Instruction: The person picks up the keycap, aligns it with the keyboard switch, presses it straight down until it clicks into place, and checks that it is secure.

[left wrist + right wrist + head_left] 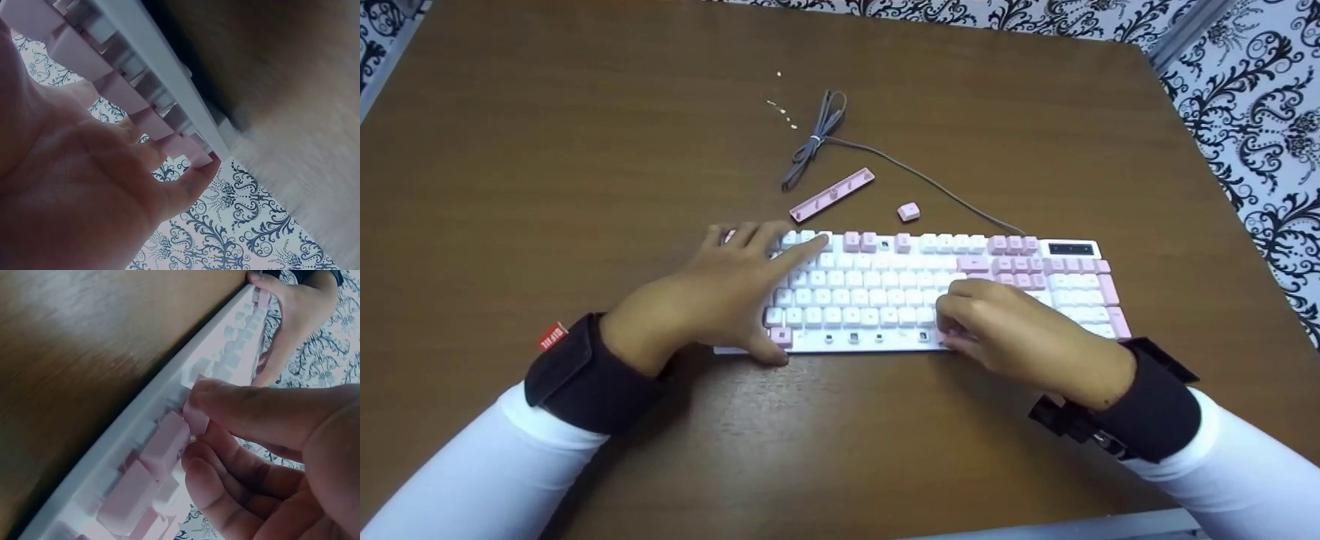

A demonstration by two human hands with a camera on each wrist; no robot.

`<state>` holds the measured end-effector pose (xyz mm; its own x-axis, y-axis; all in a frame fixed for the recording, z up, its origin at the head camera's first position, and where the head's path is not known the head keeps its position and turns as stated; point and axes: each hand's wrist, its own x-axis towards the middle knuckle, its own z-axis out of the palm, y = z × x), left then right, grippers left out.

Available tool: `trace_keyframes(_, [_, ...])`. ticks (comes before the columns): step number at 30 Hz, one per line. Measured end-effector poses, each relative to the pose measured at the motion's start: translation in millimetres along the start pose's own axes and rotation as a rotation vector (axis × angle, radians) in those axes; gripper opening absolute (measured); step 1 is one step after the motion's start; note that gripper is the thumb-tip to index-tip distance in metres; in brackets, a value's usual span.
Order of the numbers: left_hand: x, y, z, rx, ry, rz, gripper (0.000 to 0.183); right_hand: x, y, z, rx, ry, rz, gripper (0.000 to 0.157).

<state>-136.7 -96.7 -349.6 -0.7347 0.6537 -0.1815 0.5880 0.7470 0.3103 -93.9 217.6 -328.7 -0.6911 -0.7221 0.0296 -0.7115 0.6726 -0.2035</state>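
Observation:
A white and pink keyboard (pixel 862 279) lies on the table, with bare switches (pixel 879 338) showing along its front row. My left hand (pixel 712 296) rests over its left end, fingers spread; the thumb is at the front edge and the index finger reaches the top row. In the left wrist view, the palm runs beside pink keys (pixel 126 95). My right hand (pixel 1012 330) pinches a pink keycap (pixel 195 412) between thumb and finger in the front row. Beyond the keyboard lie a long pink space bar keycap (pixel 832 195), underside up, and a small pink keycap (pixel 909 212).
A grey cable (pixel 930 182) runs from the keyboard's back edge to a tied bundle (pixel 814 140). Several tiny pale specks (pixel 783 112) lie beside it. The brown wooden table (pixel 547 150) ends at a floor (pixel 1260 127) with a black and white scroll pattern.

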Motion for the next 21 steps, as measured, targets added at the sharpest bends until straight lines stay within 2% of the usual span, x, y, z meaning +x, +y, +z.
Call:
trace_keyframes(10, [-4.1, -2.0, 0.5, 0.009, -0.003, -0.002, 0.13, 1.4, 0.8, 0.1, -0.023, -0.033, -0.047, 0.022])
trace_keyframes(14, [-3.5, -2.7, 0.3, 0.003, 0.003, -0.004, 0.13, 0.4, 3.1, 1.3, -0.04, -0.011, -0.07, 0.023])
trace_keyframes(21, [-1.0, 0.1, -1.2, 0.001, -0.013, -0.001, 0.13, -11.9, 12.1, 9.8, 0.006, 0.021, -0.17, 0.028])
